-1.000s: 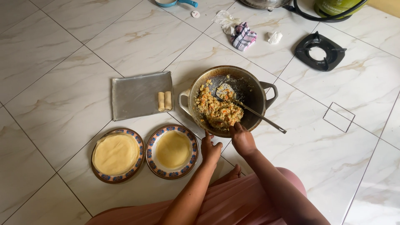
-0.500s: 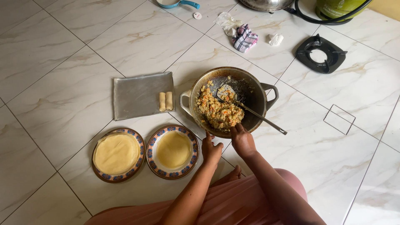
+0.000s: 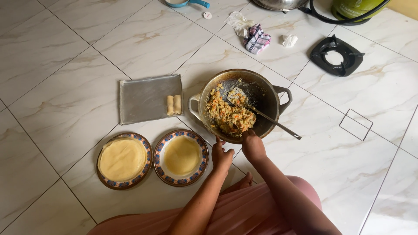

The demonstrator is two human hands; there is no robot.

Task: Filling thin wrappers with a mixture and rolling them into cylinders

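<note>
A dark two-handled wok [image 3: 274, 98] stands on the tiled floor, with yellow-orange chopped filling [image 3: 228, 115] heaped on its near left side. A metal spatula [image 3: 261, 115] lies in it, handle out to the right. My right hand [image 3: 252, 146] is at the wok's near rim, fingers closed on what looks like a small spoon [image 3: 237, 127] dipped into the filling. My left hand [image 3: 222, 156] hovers beside it with its fingers loosely apart and nothing in it, just right of a patterned plate holding one thin wrapper [image 3: 182, 155].
A second patterned plate with a stack of wrappers [image 3: 123, 159] lies at the left. A grey metal tray [image 3: 143, 98] behind it carries two finished rolls [image 3: 173, 105]. Farther back are a checked cloth [image 3: 257, 39], crumpled tissues, a black burner ring [image 3: 335, 55] and a hose.
</note>
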